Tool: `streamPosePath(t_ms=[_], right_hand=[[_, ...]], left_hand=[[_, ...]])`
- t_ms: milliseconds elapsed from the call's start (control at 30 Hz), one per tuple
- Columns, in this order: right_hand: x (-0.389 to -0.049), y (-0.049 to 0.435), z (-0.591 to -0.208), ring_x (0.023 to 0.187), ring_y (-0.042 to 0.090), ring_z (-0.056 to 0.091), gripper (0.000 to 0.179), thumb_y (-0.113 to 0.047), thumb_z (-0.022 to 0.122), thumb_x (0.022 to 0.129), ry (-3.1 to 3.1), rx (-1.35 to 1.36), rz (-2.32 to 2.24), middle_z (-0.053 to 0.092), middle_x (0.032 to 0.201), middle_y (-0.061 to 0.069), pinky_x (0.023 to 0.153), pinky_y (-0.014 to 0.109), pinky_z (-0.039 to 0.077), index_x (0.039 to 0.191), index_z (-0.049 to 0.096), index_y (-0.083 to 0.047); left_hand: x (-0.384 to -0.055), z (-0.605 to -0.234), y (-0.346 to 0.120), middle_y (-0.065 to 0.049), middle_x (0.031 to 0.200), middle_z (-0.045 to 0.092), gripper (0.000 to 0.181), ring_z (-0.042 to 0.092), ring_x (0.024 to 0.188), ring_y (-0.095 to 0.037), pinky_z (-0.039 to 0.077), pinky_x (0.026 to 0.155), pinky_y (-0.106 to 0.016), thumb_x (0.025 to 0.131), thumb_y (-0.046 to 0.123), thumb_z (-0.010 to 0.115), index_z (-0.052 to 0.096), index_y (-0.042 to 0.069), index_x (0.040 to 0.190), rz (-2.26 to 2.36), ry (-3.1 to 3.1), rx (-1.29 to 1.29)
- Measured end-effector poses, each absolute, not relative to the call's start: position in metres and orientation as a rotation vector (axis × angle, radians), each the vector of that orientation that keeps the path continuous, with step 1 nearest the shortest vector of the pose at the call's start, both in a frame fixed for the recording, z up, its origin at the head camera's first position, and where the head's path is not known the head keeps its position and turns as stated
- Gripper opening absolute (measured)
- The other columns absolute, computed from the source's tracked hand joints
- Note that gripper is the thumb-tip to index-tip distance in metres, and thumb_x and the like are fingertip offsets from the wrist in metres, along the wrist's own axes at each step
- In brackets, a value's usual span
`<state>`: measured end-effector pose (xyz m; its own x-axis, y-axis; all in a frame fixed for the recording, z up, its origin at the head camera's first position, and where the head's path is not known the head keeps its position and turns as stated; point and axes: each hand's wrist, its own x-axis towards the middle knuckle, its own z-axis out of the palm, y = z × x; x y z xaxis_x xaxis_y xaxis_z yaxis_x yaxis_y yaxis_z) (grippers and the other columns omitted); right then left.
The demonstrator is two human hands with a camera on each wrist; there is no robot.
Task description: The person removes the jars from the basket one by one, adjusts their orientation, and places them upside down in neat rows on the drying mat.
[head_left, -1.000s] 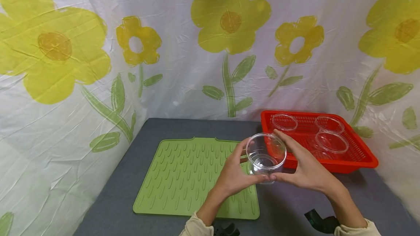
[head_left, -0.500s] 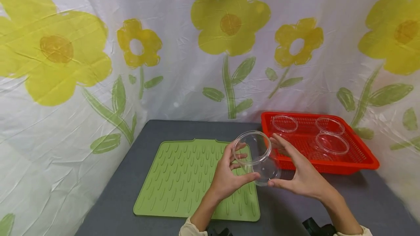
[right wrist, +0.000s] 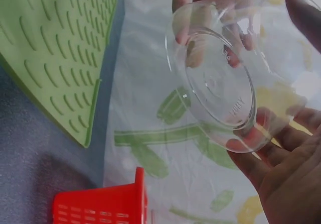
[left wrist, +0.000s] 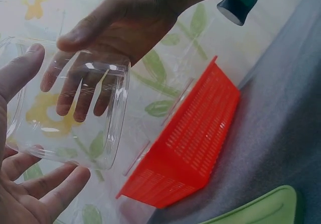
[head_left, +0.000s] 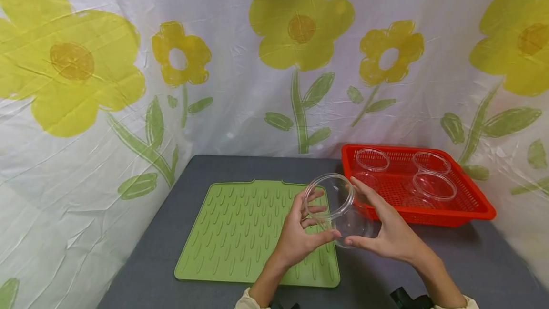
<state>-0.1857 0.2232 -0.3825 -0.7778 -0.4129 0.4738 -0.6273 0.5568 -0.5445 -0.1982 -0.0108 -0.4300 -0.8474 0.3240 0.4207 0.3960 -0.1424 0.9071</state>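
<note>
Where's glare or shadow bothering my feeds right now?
Head: soft shadow on the table, right of the green mat. Left wrist: dim picture, small highlights on the clear container. Right wrist: bright glare near the right edge, dark shadow beside the red basket.

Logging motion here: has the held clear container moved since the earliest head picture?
Yes. In the head view, the clear container has tipped, its rim swinging left to overlap more of the stationary green mat.

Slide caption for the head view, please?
Tilted clear cup held between left hand and right hand near green ridged mat and red basket holding three more cups.
</note>
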Motion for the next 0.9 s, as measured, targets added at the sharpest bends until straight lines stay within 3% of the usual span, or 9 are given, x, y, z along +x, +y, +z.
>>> streamPosePath(t_ms=[200, 567, 900], right_hand=[[-0.1853, 0.2219, -0.3825, 0.131, 0.004, 0.050, 0.114, -0.027, 0.097, 0.068, -2.518, 0.879, 1.068, 0.049, 0.153, -0.005, 0.107, 0.019, 0.044, 0.160, 0.031, -0.026], [-0.1832, 0.2227, -0.3849, 0.129, 0.009, 0.053, 0.112, -0.027, 0.097, 0.068, -2.515, 0.881, 1.067, 0.053, 0.148, 0.001, 0.104, 0.026, 0.050, 0.160, 0.032, -0.025], [-0.1826, 0.2218, -0.3874, 0.127, 0.003, 0.053, 0.110, -0.027, 0.097, 0.068, -2.518, 0.874, 1.069, 0.053, 0.148, -0.002, 0.104, 0.026, 0.051, 0.159, 0.035, -0.023]], left_hand=[[-0.1962, -0.4318, -0.0110, 0.000, 0.157, 0.046, 0.098, 0.057, 0.132, -0.035, 0.055, 0.102, -0.038, 0.082, 0.036, 0.086, 0.027, 0.021, 0.159, -2.157, -2.047, -0.860], [-0.1954, -0.4350, -0.0103, -0.001, 0.156, 0.046, 0.098, 0.058, 0.133, -0.030, 0.055, 0.101, -0.033, 0.082, 0.038, 0.086, 0.027, 0.024, 0.159, -2.181, -2.043, -0.861], [-0.1953, -0.4360, -0.0138, -0.001, 0.158, 0.044, 0.101, 0.054, 0.136, -0.038, 0.054, 0.103, -0.037, 0.081, 0.037, 0.087, 0.025, 0.025, 0.160, -2.190, -2.044, -0.880]])
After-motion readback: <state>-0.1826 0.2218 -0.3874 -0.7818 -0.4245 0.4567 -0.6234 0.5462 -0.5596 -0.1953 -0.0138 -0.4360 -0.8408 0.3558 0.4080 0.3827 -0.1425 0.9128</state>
